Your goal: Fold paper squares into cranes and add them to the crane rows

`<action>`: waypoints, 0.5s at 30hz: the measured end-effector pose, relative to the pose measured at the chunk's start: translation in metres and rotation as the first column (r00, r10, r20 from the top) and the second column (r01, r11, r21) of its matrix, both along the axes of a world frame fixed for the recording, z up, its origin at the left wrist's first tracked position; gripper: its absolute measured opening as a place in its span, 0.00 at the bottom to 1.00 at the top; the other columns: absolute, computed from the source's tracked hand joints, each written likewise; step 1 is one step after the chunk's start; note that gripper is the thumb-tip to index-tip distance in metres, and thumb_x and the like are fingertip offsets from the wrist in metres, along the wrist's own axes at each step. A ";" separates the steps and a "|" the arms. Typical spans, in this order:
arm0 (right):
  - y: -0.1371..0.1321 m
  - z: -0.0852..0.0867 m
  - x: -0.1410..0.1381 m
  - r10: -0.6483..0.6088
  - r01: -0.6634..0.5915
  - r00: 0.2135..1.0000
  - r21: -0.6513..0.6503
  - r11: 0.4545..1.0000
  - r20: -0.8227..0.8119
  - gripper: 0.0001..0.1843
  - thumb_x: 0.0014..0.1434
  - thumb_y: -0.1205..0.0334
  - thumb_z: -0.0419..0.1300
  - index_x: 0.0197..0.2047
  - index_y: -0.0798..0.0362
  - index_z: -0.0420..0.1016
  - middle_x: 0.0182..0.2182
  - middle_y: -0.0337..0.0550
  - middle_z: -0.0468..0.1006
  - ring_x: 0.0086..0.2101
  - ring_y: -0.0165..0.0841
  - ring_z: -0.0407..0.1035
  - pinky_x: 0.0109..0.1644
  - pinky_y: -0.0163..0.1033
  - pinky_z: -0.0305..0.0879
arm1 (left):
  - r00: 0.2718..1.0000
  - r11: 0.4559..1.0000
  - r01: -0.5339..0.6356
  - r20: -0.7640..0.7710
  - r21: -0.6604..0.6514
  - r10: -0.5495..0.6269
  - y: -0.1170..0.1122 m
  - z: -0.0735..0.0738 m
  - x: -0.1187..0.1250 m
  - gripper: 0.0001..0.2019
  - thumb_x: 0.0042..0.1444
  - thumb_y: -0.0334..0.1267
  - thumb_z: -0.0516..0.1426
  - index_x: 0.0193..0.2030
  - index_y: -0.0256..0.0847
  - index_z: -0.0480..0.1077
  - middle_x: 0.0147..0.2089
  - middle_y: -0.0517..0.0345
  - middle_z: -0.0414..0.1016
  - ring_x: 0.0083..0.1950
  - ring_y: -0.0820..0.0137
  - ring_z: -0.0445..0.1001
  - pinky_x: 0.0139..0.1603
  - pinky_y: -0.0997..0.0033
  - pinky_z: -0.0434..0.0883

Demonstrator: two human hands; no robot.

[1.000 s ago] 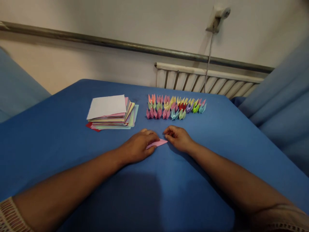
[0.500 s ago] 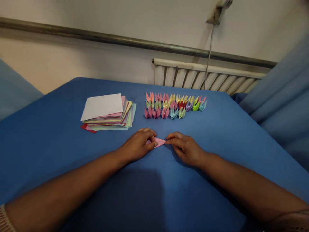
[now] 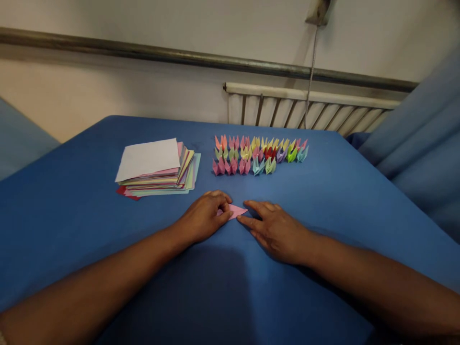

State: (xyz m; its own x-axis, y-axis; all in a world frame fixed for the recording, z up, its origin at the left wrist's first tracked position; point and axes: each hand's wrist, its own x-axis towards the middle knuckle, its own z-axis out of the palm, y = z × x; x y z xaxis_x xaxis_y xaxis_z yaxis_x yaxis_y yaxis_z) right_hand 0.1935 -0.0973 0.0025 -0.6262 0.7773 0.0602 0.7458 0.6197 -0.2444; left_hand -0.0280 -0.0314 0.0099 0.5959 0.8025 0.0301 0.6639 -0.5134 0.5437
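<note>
A folded piece of pink origami paper [image 3: 237, 211] lies on the blue table, its narrow point toward the right. My left hand [image 3: 208, 214] is closed over its left end, thumb and fingers pinching it; that end is mostly hidden. Close by on the right, my right hand [image 3: 276, 230] is open, thumb and forefinger spread around the paper's tip. The thumb is at the lower edge of the paper. Beyond the hands stand rows of small folded paper cranes [image 3: 245, 166] in pink, yellow, green, red, purple and blue.
A thick stack of coloured paper sheets [image 3: 149, 160], topped by a white one, sits at the left on the blue table [image 3: 323, 201]. A radiator [image 3: 266, 105] and a metal rail [image 3: 179, 56] run along the wall behind. Blue curtains [image 3: 427, 129] hang at the right.
My right hand has let go of the pink paper's tip and spread its thumb and forefinger, moving slightly down. My left hand stays on the paper. The view has shifted slightly.
</note>
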 end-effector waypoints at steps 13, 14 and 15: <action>-0.002 0.005 -0.002 -0.024 0.023 0.998 0.012 1.000 0.064 0.25 0.66 0.59 0.48 0.65 0.47 0.60 0.64 0.53 0.58 0.58 0.46 0.58 0.57 0.54 0.60 | 1.000 1.000 -0.005 -0.002 0.005 0.005 0.000 0.000 0.001 0.07 0.55 0.36 0.55 0.28 0.40 0.71 0.45 0.55 0.75 0.46 0.65 0.72 0.51 0.65 0.66; -0.002 0.006 -0.003 -0.027 0.027 0.998 0.012 1.000 0.063 0.25 0.66 0.59 0.48 0.65 0.48 0.60 0.64 0.53 0.59 0.58 0.46 0.58 0.58 0.53 0.60 | 1.000 1.000 -0.006 0.001 0.006 0.006 0.001 -0.001 0.001 0.07 0.55 0.37 0.56 0.28 0.40 0.71 0.45 0.55 0.75 0.46 0.65 0.72 0.50 0.64 0.66; -0.001 0.006 -0.003 -0.031 0.031 0.998 0.010 0.999 0.062 0.25 0.66 0.59 0.48 0.65 0.49 0.60 0.64 0.53 0.59 0.58 0.46 0.58 0.58 0.53 0.60 | 1.000 1.000 -0.007 0.003 0.007 0.007 0.001 -0.001 0.001 0.07 0.55 0.37 0.56 0.28 0.40 0.71 0.45 0.55 0.75 0.46 0.65 0.72 0.50 0.64 0.66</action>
State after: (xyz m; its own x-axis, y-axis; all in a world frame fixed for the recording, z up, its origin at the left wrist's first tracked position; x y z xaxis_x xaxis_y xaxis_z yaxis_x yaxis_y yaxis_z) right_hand 0.1905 -0.0988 0.0084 -0.6045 0.7960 0.0291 0.7784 0.5981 -0.1909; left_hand -0.0273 -0.0306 0.0084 0.5906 0.8061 0.0375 0.6658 -0.5130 0.5418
